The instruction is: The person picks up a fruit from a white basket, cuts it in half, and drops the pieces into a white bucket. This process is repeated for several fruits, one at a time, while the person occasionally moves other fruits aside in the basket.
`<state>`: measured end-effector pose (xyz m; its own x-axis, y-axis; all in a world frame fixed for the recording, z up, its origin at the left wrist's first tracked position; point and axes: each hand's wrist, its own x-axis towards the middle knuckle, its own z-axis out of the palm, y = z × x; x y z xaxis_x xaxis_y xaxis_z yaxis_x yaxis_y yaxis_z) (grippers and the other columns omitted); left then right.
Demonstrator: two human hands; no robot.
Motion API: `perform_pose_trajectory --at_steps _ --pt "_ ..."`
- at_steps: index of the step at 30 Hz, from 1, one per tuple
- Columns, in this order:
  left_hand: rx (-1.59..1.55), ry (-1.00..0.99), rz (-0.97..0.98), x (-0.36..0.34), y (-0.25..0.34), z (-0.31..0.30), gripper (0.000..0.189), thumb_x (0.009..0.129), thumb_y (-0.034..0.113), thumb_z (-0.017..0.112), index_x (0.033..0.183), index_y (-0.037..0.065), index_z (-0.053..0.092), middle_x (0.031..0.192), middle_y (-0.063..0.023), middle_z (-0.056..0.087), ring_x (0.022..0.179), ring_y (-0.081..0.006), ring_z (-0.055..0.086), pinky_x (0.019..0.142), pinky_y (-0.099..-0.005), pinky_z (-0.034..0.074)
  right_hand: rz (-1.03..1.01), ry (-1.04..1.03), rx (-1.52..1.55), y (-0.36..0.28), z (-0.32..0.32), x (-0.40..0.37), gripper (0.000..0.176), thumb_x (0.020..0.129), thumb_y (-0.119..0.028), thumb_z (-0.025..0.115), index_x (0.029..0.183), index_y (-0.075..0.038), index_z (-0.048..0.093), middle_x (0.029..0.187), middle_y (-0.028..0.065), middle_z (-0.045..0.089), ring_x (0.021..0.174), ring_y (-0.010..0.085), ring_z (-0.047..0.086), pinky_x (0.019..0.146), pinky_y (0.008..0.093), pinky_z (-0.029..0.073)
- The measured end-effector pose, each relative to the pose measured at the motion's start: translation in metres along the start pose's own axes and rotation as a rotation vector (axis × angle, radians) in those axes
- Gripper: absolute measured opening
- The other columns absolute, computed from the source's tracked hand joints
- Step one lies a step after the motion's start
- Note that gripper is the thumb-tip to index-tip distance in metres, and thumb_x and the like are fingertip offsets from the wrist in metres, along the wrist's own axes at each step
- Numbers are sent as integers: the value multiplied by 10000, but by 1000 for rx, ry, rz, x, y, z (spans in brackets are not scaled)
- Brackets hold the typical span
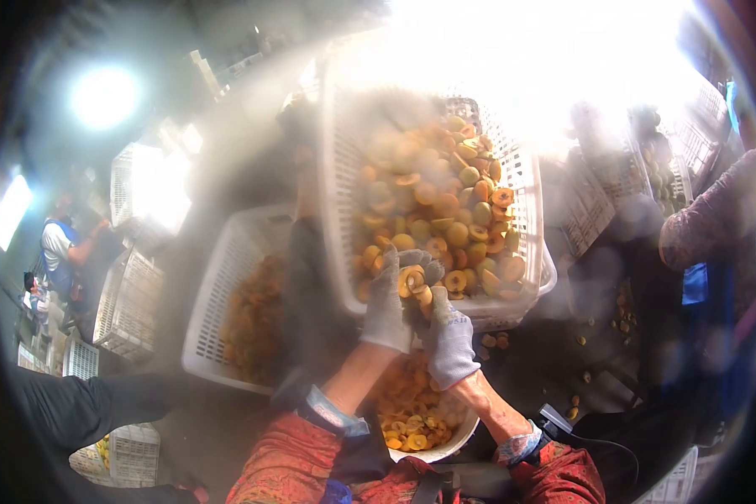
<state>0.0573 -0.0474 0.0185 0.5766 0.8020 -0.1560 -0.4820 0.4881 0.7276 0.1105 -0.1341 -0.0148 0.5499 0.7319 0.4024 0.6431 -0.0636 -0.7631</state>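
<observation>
Both my hands wear pale gloves and meet over the near edge of a white crate (536,218) heaped with halved orange-yellow fruit (458,227). My left hand (388,307) is closed around cut fruit pieces (412,281), its fingers curled behind them. Close beside it on the right, my right hand (449,340) pinches a fruit piece (424,298) against the others. Below my hands stands a white tub (458,449) with cut fruit pieces (416,424) inside. Glare and haze blur the upper part of the crate.
Left of the full crate is another white crate (197,336) with orange pieces. Stacked crates (130,302) and a person (59,244) are farther left. At right, a person's patterned sleeve (706,214) is near more crates (588,210). Fruit pieces (573,412) lie on the floor.
</observation>
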Motion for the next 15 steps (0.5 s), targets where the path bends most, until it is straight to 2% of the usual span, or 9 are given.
perform_pose_trajectory --at_steps 2,5,7,11,14,15 --pt "-21 -24 -8 -2 1 1 390 956 407 479 1008 32 572 917 -91 627 838 -184 629 757 -295 516 -25 2 -35 6 4 0 348 805 -187 670 1035 -58 442 748 208 621 732 414 607 586 467 463" --pt "101 -39 72 -10 5 9 368 975 378 452 1020 34 577 922 -75 623 851 -157 614 769 -276 501 68 -38 -28 9 4 2 341 805 -176 665 1029 -52 439 748 217 619 736 415 608 589 471 463" --pt "137 -24 102 -13 7 13 339 987 341 436 1018 37 582 923 -60 620 845 -137 600 774 -269 492 7 -141 -65 4 -7 5 328 811 -166 655 1029 -46 441 757 228 618 744 419 608 589 472 464" --pt "144 -34 125 -9 -1 7 289 991 289 433 1011 47 588 943 -52 617 853 -120 588 775 -269 490 48 -213 -67 -1 -15 7 310 819 -156 651 1021 -42 446 757 243 610 752 434 594 586 471 460" --pt "150 26 103 -8 -5 4 238 983 240 438 1003 62 594 923 -35 604 863 -106 582 769 -259 486 -7 -205 29 5 -18 5 255 829 -147 640 988 -22 485 682 196 595 685 390 616 571 443 461" --pt "391 -102 272 4 -16 -13 245 983 254 440 1006 64 592 916 -31 594 860 -100 574 759 -259 484 3 -235 127 13 -18 7 208 830 -124 622 964 -15 507 655 142 582 644 323 607 555 411 457"
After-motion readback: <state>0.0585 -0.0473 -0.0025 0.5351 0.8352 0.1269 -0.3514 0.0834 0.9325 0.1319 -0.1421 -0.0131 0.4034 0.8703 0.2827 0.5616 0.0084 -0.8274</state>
